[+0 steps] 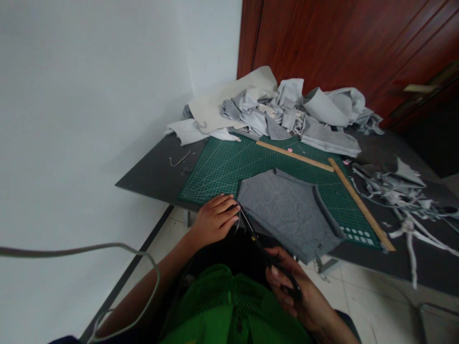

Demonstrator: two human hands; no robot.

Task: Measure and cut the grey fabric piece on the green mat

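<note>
A piece of grey fabric (283, 205) lies on the near part of the green cutting mat, its lower edge hanging a little past the table's front. My right hand (290, 286) is wrapped round the handles of black scissors (253, 237). The blades point up and left along the fabric's left corner, and they look nearly closed. My left hand (217, 220) is at that same corner, its fingertips closed on the fabric's edge beside the scissor tips. A thin strip dangles just below these fingers. The left thumb is hidden.
On the green cutting mat (218, 167) lie two wooden rulers (294, 155). Heaped fabric pieces (251, 107) cover the table's back, and tangled scraps (401, 186) lie at right. A pale cable (118, 245) crosses the left foreground. A white wall (89, 95) borders the left side.
</note>
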